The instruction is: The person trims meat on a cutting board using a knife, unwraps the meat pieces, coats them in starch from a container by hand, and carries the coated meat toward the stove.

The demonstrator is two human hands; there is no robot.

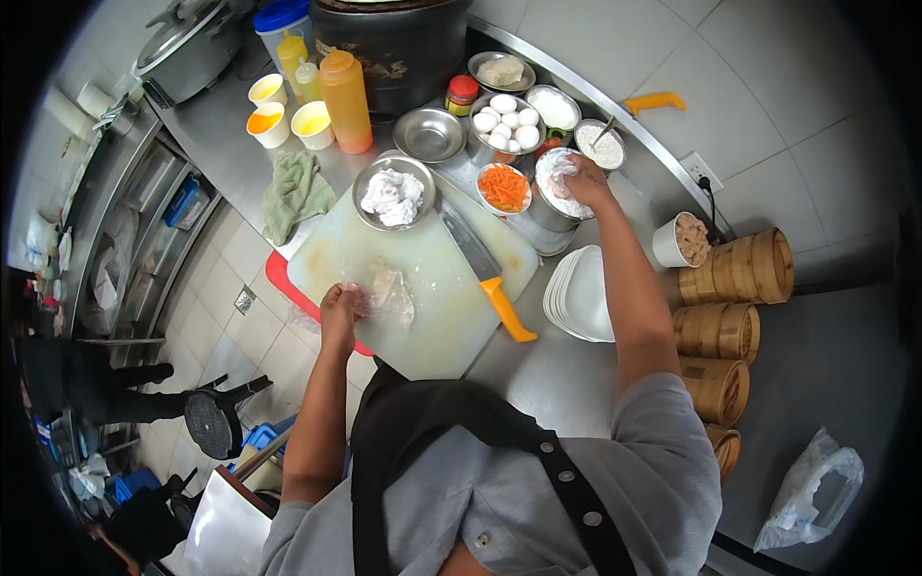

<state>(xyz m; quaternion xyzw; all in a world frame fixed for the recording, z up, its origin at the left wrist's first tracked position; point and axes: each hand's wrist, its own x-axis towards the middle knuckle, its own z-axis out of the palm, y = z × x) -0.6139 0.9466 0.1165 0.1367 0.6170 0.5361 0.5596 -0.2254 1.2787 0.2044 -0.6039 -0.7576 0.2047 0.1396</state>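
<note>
My left hand (338, 309) is closed, its fingers pinching the edge of a clear plastic bag (392, 305). Pale raw meat (389, 288) shows in or under the bag on the white cutting board (442, 336). At the right, my right hand (584, 184) is closed over a bowl of white powder (569, 204), gripping a pale pinkish piece (555, 171) coated in the powder. A steel bowl (363, 213) with white-coated lumps (393, 197) stands on the board's far edge. Beside it lies a knife (501, 305) with a yellow handle, untouched by either hand.
Shredded carrot (503, 187), eggs (507, 123) and an empty steel bowl (428, 135) stand behind the board. Stacked white trays (576, 293) and bamboo steamers (736, 272) are at right. A green towel (296, 195) and an orange squeeze bottle (345, 104) are at left.
</note>
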